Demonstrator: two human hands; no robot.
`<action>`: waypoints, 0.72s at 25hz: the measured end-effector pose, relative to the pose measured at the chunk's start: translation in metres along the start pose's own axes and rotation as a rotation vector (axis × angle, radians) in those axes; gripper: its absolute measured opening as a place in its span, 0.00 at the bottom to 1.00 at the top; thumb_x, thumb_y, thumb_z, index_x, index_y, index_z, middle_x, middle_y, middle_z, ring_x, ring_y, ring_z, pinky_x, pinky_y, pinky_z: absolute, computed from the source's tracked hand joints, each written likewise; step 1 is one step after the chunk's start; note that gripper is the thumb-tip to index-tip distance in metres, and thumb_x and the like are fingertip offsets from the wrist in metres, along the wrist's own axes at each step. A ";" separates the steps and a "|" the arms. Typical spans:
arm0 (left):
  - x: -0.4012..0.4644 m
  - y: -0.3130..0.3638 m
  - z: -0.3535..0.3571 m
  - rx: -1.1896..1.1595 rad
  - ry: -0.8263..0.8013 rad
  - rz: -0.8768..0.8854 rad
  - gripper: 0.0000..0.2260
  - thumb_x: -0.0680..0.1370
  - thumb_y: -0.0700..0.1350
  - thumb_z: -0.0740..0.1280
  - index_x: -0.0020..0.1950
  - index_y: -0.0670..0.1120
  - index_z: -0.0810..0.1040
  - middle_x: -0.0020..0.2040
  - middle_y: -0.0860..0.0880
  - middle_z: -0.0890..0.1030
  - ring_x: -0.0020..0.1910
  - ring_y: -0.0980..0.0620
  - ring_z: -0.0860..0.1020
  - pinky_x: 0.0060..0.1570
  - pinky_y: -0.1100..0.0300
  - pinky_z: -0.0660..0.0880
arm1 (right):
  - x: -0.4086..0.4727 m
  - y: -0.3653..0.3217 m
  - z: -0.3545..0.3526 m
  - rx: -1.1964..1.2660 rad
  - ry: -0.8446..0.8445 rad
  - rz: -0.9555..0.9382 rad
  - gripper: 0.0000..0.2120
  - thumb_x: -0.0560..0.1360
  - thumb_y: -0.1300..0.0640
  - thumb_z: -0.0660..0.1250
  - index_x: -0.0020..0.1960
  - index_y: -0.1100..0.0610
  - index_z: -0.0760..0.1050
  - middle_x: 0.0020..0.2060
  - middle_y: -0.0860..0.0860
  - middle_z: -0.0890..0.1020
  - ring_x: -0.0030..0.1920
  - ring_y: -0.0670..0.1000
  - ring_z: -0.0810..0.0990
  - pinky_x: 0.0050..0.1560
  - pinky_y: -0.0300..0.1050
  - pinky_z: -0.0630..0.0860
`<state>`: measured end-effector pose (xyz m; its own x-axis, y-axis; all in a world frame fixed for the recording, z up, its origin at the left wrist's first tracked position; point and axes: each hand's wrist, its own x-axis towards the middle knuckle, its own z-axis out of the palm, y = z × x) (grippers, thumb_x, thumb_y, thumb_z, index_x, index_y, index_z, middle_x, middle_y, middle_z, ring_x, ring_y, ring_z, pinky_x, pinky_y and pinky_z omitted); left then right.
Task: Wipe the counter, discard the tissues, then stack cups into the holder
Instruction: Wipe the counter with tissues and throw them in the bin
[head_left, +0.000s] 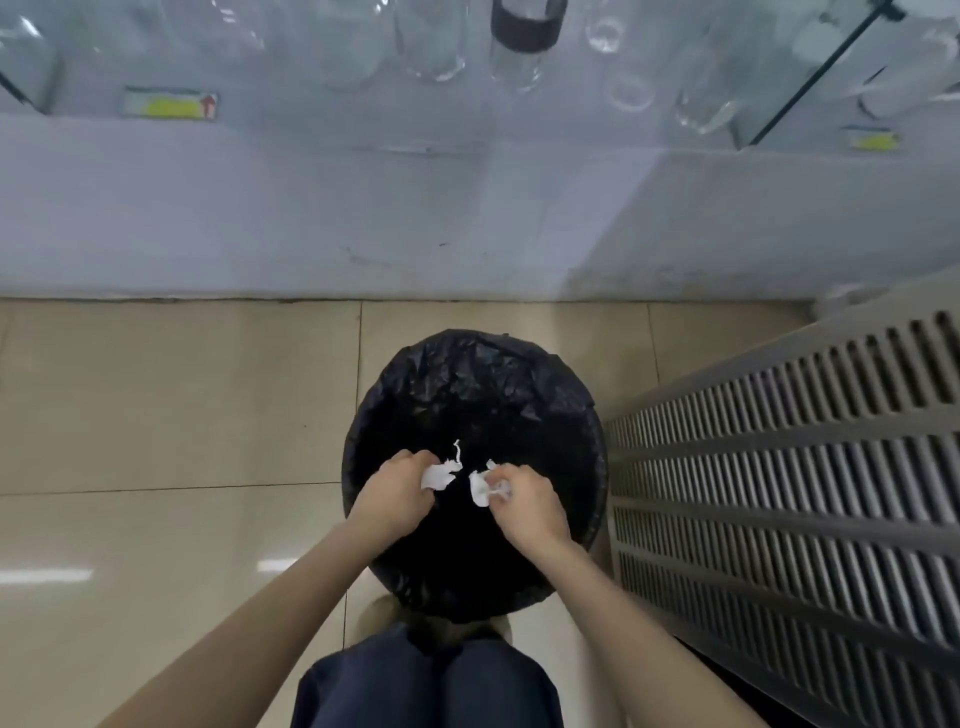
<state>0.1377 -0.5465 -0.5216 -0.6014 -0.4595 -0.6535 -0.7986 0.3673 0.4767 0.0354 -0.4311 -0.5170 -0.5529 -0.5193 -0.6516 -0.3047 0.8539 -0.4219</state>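
Both my hands are held over the open mouth of a round bin lined with a black bag (470, 384), standing on the tiled floor in front of me. My left hand (397, 488) is closed on a crumpled white tissue (439, 475) with a thin strip sticking up from it. My right hand (524, 501) grips a second crumpled white tissue (480, 488). The two tissues are close together but apart, above the dark inside of the bin. No cups for stacking or cup holder can be made out.
A grey slatted metal unit (805, 457) stands right beside the bin. A pale wall base (363, 218) runs behind it, with glass bottles and jars (524, 41) behind glass above. Beige floor tiles (156, 415) lie to the left. My dark-clothed knees (431, 686) are below.
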 end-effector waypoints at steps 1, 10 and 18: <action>0.009 -0.005 0.006 -0.001 -0.014 0.005 0.16 0.74 0.39 0.60 0.62 0.45 0.71 0.57 0.41 0.74 0.57 0.42 0.73 0.49 0.57 0.68 | 0.008 0.004 0.008 -0.014 -0.008 -0.011 0.14 0.74 0.60 0.59 0.58 0.53 0.74 0.58 0.55 0.74 0.54 0.57 0.76 0.48 0.45 0.72; 0.009 -0.006 0.007 0.055 -0.158 0.043 0.25 0.74 0.44 0.64 0.70 0.46 0.61 0.68 0.43 0.70 0.66 0.45 0.69 0.64 0.56 0.67 | 0.007 0.015 0.004 -0.113 -0.212 -0.024 0.20 0.74 0.55 0.62 0.66 0.51 0.67 0.63 0.56 0.72 0.61 0.57 0.73 0.58 0.51 0.74; -0.074 0.051 -0.066 0.375 -0.103 0.056 0.29 0.75 0.53 0.60 0.73 0.51 0.51 0.76 0.45 0.54 0.74 0.44 0.56 0.71 0.44 0.51 | -0.074 -0.031 -0.075 -0.248 -0.150 -0.054 0.33 0.73 0.47 0.63 0.72 0.52 0.52 0.74 0.54 0.58 0.73 0.55 0.54 0.73 0.54 0.53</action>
<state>0.1402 -0.5471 -0.4103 -0.6231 -0.3538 -0.6975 -0.6902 0.6682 0.2777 0.0280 -0.4167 -0.4085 -0.4155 -0.5478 -0.7261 -0.5208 0.7978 -0.3038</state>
